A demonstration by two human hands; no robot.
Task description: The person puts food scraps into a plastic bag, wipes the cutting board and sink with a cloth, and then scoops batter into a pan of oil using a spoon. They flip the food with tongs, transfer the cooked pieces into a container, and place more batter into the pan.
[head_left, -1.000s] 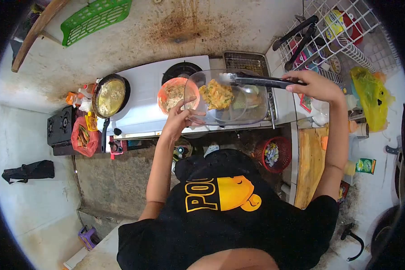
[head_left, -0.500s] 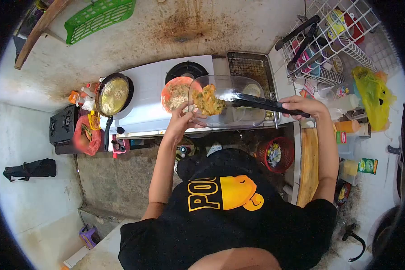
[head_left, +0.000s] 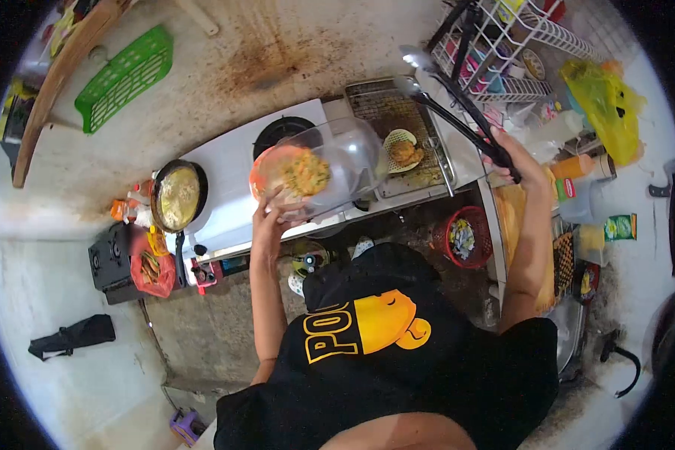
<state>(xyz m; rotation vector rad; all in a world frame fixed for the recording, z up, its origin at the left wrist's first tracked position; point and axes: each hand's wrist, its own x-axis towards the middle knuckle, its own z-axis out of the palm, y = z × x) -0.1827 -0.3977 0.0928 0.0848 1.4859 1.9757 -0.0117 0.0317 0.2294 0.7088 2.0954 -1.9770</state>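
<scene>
My left hand (head_left: 277, 213) grips the near left end of a clear plastic container (head_left: 354, 154), tilted above the stove. A golden fried fritter (head_left: 306, 172) lies in its left end. Behind the container is an orange bowl (head_left: 259, 171), partly covered. My right hand (head_left: 508, 155) holds black tongs (head_left: 457, 124) at the right; their metal tips are apart, with nothing between them. Another fried piece (head_left: 406, 153) rests on a round pale strainer (head_left: 399, 166) over the wire-rack tray (head_left: 367, 100).
A pan of oil (head_left: 178, 196) with pale food stands on the white stove (head_left: 229, 169) at the left. A wire dish rack (head_left: 532, 30) and a yellow bag (head_left: 600, 105) are at the right. Below the counter is a red basket (head_left: 469, 236).
The fritter has left the tongs and lies in the container. My right hand has raised the opened tongs away to the right. The container has tilted, uncovering the strainer. The camera view has turned.
</scene>
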